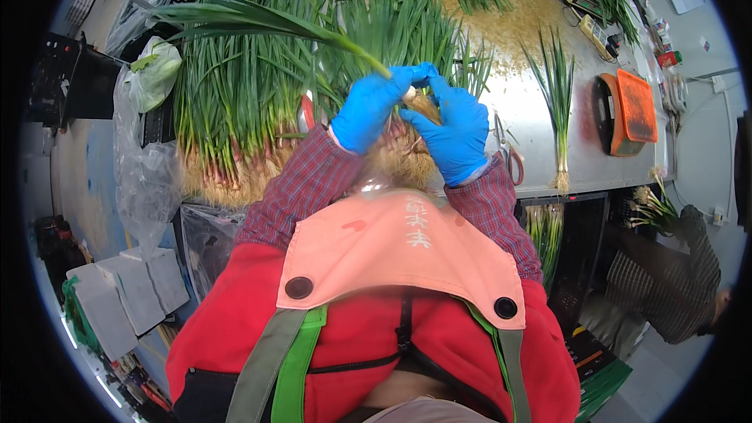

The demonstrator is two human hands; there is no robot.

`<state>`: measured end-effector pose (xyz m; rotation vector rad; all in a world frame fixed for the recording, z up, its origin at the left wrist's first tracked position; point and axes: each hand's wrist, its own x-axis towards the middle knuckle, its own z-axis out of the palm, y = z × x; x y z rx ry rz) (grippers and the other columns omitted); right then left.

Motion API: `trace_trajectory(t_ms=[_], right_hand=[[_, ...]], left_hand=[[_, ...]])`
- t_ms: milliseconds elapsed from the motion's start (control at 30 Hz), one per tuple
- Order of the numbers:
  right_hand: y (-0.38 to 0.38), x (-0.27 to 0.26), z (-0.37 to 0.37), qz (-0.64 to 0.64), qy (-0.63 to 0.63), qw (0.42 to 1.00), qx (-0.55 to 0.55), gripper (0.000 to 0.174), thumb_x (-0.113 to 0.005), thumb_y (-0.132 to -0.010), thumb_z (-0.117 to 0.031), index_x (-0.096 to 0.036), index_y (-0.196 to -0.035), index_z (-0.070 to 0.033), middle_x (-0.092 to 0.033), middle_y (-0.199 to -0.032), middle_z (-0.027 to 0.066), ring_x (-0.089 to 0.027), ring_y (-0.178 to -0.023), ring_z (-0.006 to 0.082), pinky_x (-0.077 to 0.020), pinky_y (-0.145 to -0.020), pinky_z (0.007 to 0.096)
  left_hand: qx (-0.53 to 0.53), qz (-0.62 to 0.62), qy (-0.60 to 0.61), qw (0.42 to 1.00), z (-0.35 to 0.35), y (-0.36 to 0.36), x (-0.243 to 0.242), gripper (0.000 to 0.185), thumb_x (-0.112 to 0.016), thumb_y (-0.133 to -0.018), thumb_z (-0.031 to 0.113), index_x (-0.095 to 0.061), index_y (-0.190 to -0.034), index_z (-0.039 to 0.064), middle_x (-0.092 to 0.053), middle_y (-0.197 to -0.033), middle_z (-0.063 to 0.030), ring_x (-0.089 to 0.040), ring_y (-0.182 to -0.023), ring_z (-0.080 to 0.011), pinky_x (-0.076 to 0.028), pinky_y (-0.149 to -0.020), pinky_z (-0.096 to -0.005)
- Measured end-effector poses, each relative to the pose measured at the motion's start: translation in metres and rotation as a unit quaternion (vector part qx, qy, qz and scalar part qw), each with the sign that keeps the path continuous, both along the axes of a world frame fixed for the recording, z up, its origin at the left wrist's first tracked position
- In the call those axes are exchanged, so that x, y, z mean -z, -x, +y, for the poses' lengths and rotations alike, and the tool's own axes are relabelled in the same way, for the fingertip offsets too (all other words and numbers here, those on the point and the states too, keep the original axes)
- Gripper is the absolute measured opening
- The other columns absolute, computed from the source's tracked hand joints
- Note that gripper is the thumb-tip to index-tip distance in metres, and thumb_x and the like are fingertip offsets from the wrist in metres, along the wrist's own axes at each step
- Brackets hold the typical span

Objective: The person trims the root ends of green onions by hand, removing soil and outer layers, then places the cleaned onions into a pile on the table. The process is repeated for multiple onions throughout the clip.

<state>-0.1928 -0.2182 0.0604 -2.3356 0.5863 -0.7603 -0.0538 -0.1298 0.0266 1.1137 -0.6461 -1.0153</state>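
Observation:
My left hand, in a blue glove, grips a green garlic stalk near its pale base; its long leaves stretch to the upper left. My right hand, also blue-gloved, has its fingers at the stalk's root end, with brownish roots or outer skin between the two hands. Below them lie more stalks with a mass of tan roots. Rows of green garlic cover the table to the left. Scissors with red handles lie just right of my right hand. A small bunch lies apart on the metal.
An orange-topped scale stands on the metal table at right. Plastic sheeting and a bagged cabbage are at left. A crate with stalks sits below the table edge; another person is at lower right, near more stalks.

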Motion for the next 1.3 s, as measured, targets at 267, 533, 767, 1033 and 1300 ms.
trace_trajectory(t_ms=[267, 533, 767, 1033, 1300], right_hand=[[0.000, 0.008, -0.005, 0.073, 0.125, 0.989, -0.033, 0.031, -0.075, -0.081, -0.028, -0.071, -0.105, -0.009, -0.057, -0.061, 0.0094, -0.058, -0.059, 0.0275, -0.0408, -0.051, 0.0387], [0.012, 0.026, -0.008, -0.087, -0.588, 0.791, -0.144, 0.026, -0.066, -0.091, -0.021, -0.071, -0.110, -0.004, -0.071, -0.088, 0.0117, -0.064, -0.080, 0.0140, -0.0507, -0.073, 0.0293], [0.015, 0.062, -0.022, 0.073, -0.377, 0.923, -0.026, 0.024, -0.065, -0.090, -0.018, -0.071, -0.108, -0.004, -0.071, -0.091, 0.0131, -0.067, -0.084, 0.0229, -0.0522, -0.077, 0.0360], [0.048, 0.077, -0.062, 0.303, -0.228, 0.925, 0.033, 0.070, -0.060, -0.090, -0.029, -0.033, -0.147, 0.001, -0.065, -0.117, 0.0207, -0.065, -0.100, 0.0283, -0.0507, -0.088, 0.0365], [-0.010, 0.035, -0.053, -0.126, -0.516, 0.840, -0.110, 0.080, -0.063, -0.094, -0.029, -0.018, -0.152, 0.002, -0.054, -0.134, 0.0180, -0.060, -0.110, 0.0247, -0.0479, -0.094, 0.0355]], left_hand=[[0.047, -0.006, -0.028, 0.998, 0.002, 0.004, -0.006, 0.045, -0.054, -0.099, 0.031, -0.060, -0.124, -0.005, -0.063, -0.122, -0.0139, -0.059, -0.110, -0.0179, -0.047, -0.094, -0.0313], [0.201, 0.113, -0.012, 0.973, 0.008, -0.004, -0.026, 0.051, -0.057, -0.097, 0.031, -0.053, -0.131, -0.008, -0.053, -0.138, -0.0190, -0.057, -0.119, -0.0234, -0.049, -0.096, -0.0332], [0.197, 0.051, 0.128, 0.971, 0.001, 0.002, -0.028, 0.049, -0.050, -0.100, 0.033, -0.058, -0.125, -0.009, -0.044, -0.145, -0.0220, -0.042, -0.135, -0.0301, -0.033, -0.112, -0.0400], [0.163, 0.109, 0.094, 0.976, 0.003, -0.015, -0.008, 0.047, -0.049, -0.100, 0.034, -0.061, -0.117, -0.008, -0.054, -0.135, -0.0240, -0.057, -0.120, -0.0298, -0.044, -0.103, -0.0396], [0.109, 0.173, -0.018, 0.979, -0.006, 0.031, 0.004, 0.031, -0.048, -0.102, 0.026, -0.054, -0.080, 0.005, -0.055, -0.069, -0.0072, -0.056, -0.063, -0.0199, -0.051, -0.063, -0.0349]])
